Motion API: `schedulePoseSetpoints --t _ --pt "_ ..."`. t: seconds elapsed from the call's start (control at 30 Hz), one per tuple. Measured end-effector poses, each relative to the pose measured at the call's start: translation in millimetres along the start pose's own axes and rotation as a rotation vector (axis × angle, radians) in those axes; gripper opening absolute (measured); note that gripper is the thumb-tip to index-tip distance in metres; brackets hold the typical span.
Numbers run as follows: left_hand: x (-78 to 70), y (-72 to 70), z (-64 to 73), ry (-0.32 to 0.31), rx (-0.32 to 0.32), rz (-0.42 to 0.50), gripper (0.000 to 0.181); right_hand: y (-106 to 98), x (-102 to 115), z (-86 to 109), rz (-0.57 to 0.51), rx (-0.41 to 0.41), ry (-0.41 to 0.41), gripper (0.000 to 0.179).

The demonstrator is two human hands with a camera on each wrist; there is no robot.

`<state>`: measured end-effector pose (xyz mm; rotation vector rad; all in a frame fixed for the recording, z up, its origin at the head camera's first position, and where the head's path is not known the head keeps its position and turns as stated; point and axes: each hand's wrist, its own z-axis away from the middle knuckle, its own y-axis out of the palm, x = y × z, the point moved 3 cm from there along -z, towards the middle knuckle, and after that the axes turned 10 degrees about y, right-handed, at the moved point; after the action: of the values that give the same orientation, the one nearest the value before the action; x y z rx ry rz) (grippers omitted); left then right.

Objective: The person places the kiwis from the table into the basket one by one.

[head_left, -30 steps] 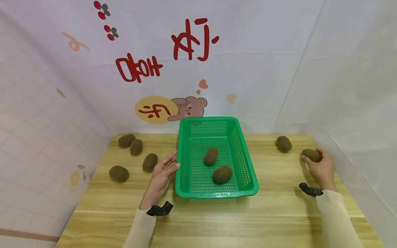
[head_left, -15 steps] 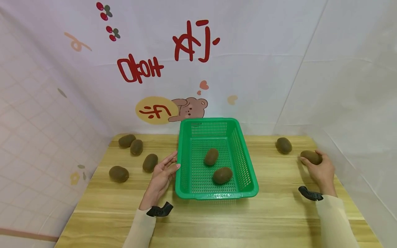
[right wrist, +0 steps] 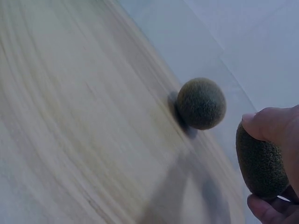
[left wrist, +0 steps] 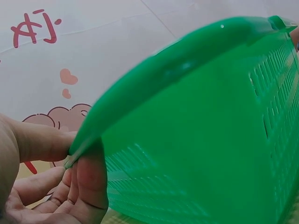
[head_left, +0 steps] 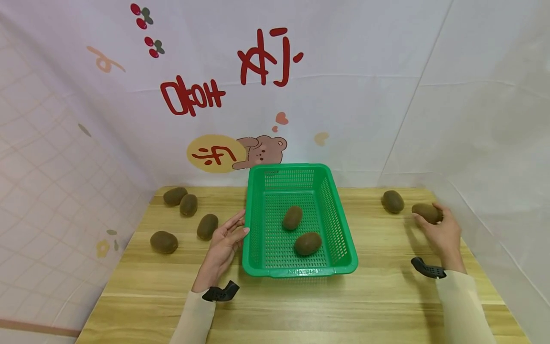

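Observation:
My left hand (head_left: 223, 246) pinches the left rim of a green plastic basket (head_left: 301, 273); in the left wrist view the thumb lies over the rim (left wrist: 154, 79) and the fingers lie below it. Inside the basket are two brown kiwis, one upper kiwi (head_left: 293, 218) and one lower kiwi (head_left: 308, 243). At the right, my right hand (head_left: 444, 236) grips a kiwi (head_left: 427, 212) between thumb and fingers. The right wrist view shows that held kiwi (right wrist: 260, 161) apart from the tabletop, with a shadow below. Beside it another kiwi (right wrist: 202, 103) rests on the table.
Several kiwis lie left of the basket, among them a front kiwi (head_left: 163, 242) and one kiwi (head_left: 208, 226) close to my left hand. A printed white cloth wall (head_left: 352, 119) stands behind the wooden table (head_left: 301, 310), and a white side wall (head_left: 494, 191) borders the right.
My right hand has lifted its kiwi slightly and shifted it a little to the left. The left hand and the basket stay in place.

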<state>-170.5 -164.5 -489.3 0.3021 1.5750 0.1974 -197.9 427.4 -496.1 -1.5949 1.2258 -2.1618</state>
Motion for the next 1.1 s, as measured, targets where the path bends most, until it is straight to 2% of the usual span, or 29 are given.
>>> schedulePoseSetpoints --t 0.37,0.83,1.1 --pt "1.6 -0.4 0.7 0.004 0.001 -0.008 0.061 3.3 21.5 3.8 0.015 -0.026 -0.069 0.084" --pt "0.6 -0.8 -2.0 0.015 0.004 -0.016 0.061 7.8 53.4 10.4 -0.029 0.048 -0.118 0.088" --pt "0.7 -0.8 -1.7 0.008 0.000 -0.021 0.061 9.5 71.0 18.6 -0.044 0.071 -0.178 0.085"
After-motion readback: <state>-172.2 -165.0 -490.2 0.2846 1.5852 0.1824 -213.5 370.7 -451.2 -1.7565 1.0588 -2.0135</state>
